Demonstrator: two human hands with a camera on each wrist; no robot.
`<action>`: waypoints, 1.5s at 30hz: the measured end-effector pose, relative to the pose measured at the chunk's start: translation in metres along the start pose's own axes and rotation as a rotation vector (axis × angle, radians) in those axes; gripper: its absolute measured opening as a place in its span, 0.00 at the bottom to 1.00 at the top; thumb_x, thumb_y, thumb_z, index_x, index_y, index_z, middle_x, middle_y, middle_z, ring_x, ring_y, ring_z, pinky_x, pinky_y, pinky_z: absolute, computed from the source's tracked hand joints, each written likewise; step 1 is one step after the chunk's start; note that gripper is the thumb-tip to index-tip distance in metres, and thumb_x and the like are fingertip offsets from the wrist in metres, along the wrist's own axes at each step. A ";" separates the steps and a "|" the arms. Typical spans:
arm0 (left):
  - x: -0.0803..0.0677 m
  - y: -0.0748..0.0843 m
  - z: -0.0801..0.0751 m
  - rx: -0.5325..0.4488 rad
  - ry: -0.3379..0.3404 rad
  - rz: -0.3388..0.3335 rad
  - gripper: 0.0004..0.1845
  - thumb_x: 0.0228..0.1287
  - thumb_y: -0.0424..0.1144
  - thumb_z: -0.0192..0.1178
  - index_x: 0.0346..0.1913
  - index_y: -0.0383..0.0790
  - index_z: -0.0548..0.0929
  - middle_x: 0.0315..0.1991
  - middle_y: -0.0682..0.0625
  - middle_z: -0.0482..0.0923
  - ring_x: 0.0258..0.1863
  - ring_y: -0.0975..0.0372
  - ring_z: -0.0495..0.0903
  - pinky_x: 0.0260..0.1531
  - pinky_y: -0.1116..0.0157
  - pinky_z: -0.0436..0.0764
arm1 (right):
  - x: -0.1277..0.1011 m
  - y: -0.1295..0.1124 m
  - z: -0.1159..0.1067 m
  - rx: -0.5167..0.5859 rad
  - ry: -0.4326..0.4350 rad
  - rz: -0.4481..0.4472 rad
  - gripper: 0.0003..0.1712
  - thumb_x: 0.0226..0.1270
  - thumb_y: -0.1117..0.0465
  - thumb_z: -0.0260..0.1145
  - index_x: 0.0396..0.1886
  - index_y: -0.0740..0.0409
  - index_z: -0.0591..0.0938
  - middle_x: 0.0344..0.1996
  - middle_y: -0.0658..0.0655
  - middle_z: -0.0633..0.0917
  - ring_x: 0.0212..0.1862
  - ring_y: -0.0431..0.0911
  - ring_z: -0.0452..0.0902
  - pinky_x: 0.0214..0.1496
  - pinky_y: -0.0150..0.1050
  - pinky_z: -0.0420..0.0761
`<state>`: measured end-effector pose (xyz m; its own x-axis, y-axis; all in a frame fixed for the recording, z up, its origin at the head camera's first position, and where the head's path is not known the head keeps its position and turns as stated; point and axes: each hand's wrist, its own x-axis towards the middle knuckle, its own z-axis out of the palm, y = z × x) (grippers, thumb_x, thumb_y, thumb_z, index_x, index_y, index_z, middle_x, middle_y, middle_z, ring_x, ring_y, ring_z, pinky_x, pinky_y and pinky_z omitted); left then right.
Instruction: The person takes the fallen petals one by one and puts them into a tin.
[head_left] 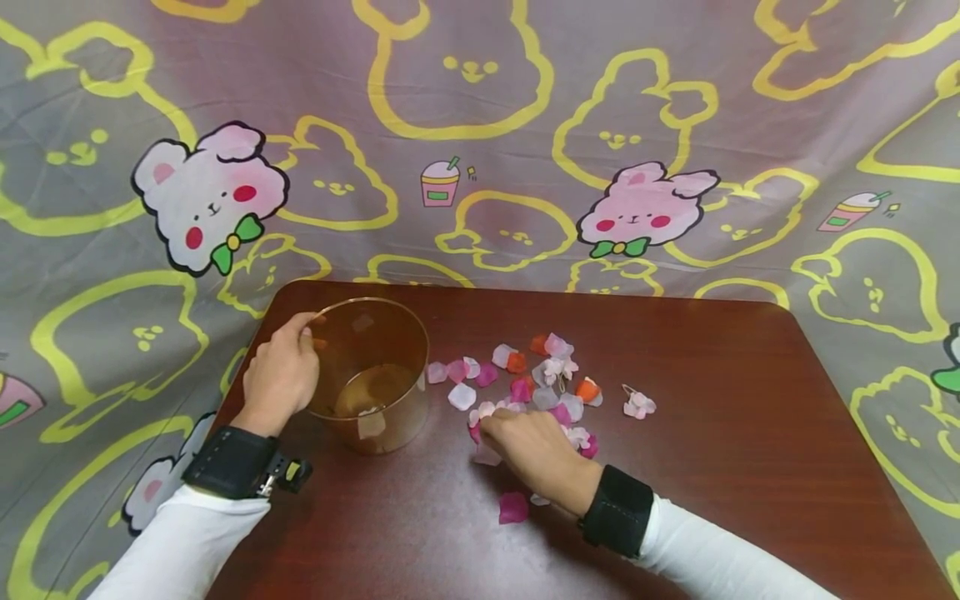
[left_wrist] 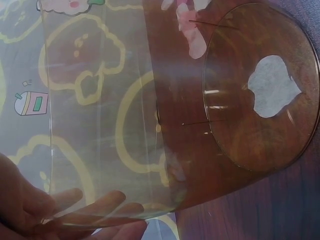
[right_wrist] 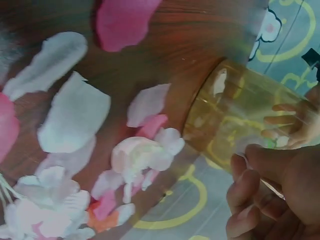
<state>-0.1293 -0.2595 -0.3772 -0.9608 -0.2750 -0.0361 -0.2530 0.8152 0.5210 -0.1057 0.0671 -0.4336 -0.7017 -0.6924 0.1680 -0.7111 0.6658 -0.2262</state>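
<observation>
A transparent amber bucket (head_left: pixel 408 427) stands on the left of the table. My left hand (head_left: pixel 283 371) grips its rim, thumb on one side of the wall and fingers on the other. Through the wall in the left wrist view, a white petal (left_wrist: pixel 272 86) shows at the bucket's bottom. My right hand (head_left: pixel 536 450) is low over the scattered petals, right of the bucket. Its thumb and forefinger pinch a pale petal (right_wrist: pixel 250 142), mostly hidden by the fingertips. Near that hand lie a magenta petal (head_left: pixel 513 507) and a white petal (head_left: pixel 462 397).
Pink, white and orange petals spread across the middle of the brown table (head_left: pixel 712 500). Among them lie small pale blossom clusters (head_left: pixel 558 368), and another blossom (head_left: pixel 640 406) sits apart to the right. A cartoon-printed cloth (head_left: pixel 480 100) hangs behind and beside the table.
</observation>
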 end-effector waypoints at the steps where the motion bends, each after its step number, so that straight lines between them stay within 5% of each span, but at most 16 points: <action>1: 0.000 0.000 0.000 -0.001 0.001 0.000 0.24 0.83 0.43 0.32 0.73 0.42 0.67 0.58 0.32 0.81 0.47 0.34 0.81 0.31 0.49 0.73 | 0.001 -0.001 -0.002 -0.005 0.011 -0.008 0.03 0.66 0.59 0.72 0.34 0.47 0.85 0.22 0.44 0.81 0.21 0.36 0.67 0.22 0.26 0.60; 6: 0.000 -0.001 0.000 -0.005 0.004 0.007 0.24 0.83 0.43 0.32 0.73 0.43 0.68 0.57 0.32 0.80 0.45 0.35 0.82 0.30 0.51 0.72 | 0.006 -0.006 -0.010 0.013 0.044 -0.048 0.06 0.65 0.57 0.73 0.41 0.47 0.86 0.31 0.44 0.87 0.26 0.37 0.74 0.23 0.25 0.63; 23: 0.005 -0.002 0.000 0.008 0.006 0.000 0.24 0.83 0.44 0.32 0.73 0.44 0.68 0.59 0.31 0.79 0.49 0.33 0.80 0.33 0.46 0.73 | 0.026 -0.023 -0.031 0.025 0.211 -0.157 0.07 0.68 0.55 0.71 0.43 0.48 0.85 0.32 0.44 0.86 0.28 0.36 0.78 0.26 0.24 0.67; 33: 0.003 -0.001 0.000 0.005 -0.004 -0.007 0.25 0.83 0.44 0.32 0.73 0.43 0.67 0.58 0.31 0.79 0.45 0.35 0.82 0.30 0.51 0.72 | 0.040 -0.037 -0.036 0.028 0.276 -0.187 0.13 0.69 0.56 0.70 0.51 0.49 0.85 0.45 0.47 0.89 0.34 0.37 0.84 0.30 0.26 0.77; 45: 0.001 0.000 0.001 0.007 0.011 0.001 0.24 0.83 0.43 0.33 0.73 0.43 0.68 0.59 0.29 0.78 0.48 0.32 0.81 0.32 0.46 0.73 | 0.055 -0.042 -0.032 0.107 0.358 -0.200 0.12 0.67 0.58 0.72 0.49 0.50 0.86 0.42 0.47 0.88 0.40 0.39 0.86 0.32 0.29 0.79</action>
<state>-0.1302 -0.2589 -0.3784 -0.9597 -0.2797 -0.0266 -0.2530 0.8190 0.5149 -0.1154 0.0101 -0.3839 -0.5353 -0.6517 0.5374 -0.8392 0.4827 -0.2506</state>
